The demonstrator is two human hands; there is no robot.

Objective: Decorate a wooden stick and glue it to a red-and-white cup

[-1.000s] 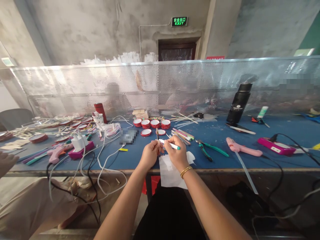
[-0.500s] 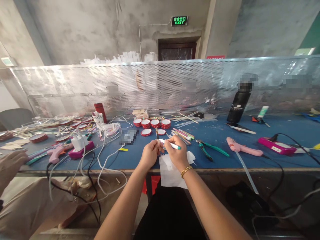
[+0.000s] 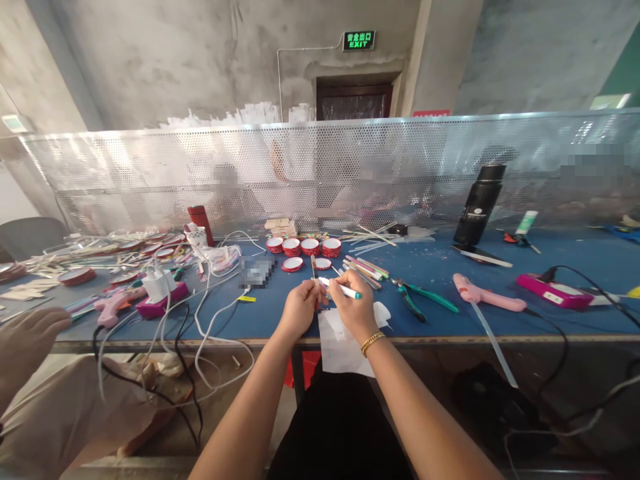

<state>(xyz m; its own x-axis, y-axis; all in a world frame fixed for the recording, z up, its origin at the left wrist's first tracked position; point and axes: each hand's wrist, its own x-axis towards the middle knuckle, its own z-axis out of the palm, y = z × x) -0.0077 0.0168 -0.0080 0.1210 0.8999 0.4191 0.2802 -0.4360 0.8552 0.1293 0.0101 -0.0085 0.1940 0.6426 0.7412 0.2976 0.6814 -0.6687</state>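
My left hand (image 3: 299, 309) is closed in a pinch on a thin stick (image 3: 314, 266) that points up and away over the blue table (image 3: 430, 313). My right hand (image 3: 353, 308) grips a white pen with a green cap (image 3: 342, 289), its tip meeting the left fingers. Both hands hover close together above a white sheet of paper (image 3: 345, 347) that hangs over the table's near edge.
Red-rimmed round lids (image 3: 303, 248) and coloured sticks (image 3: 365, 269) lie behind my hands. Green-handled pliers (image 3: 417, 299), a pink glue gun (image 3: 485, 296), a black flask (image 3: 477, 207) and a pink box (image 3: 553, 292) sit to the right. Cables (image 3: 200, 320) and another person's hand (image 3: 27, 337) are at the left.
My own hands have hardly moved. The other person's hand at the far left has come further into view, moving rightward toward the table edge.
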